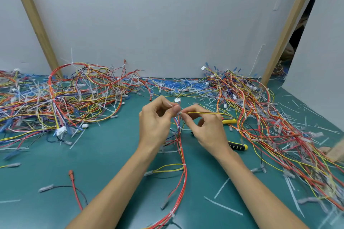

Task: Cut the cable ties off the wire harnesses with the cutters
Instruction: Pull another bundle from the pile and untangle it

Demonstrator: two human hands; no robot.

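As left hand (pixel 154 121) pinches the harness (pixel 181 154), cutters (pixel 238 147) lie under the right hand (pixel 206 128).

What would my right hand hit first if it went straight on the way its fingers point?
Most likely the left hand: the right hand points left at its fingertips, both pinching the wire harness with hardly any gap between them. Depth is hard to judge from one view.

Two hands: left hand (pixel 156 122), right hand (pixel 206 128). One harness (pixel 181 154) between them. One pair of cutters (pixel 239 147). Two harness heaps on the bench (pixel 111 154): left heap (pixel 65 96), right heap (pixel 260 109). Two wooden posts: left post (pixel 33 16), right post (pixel 290 24). Cut ties (pixel 223 205): beyond counting.
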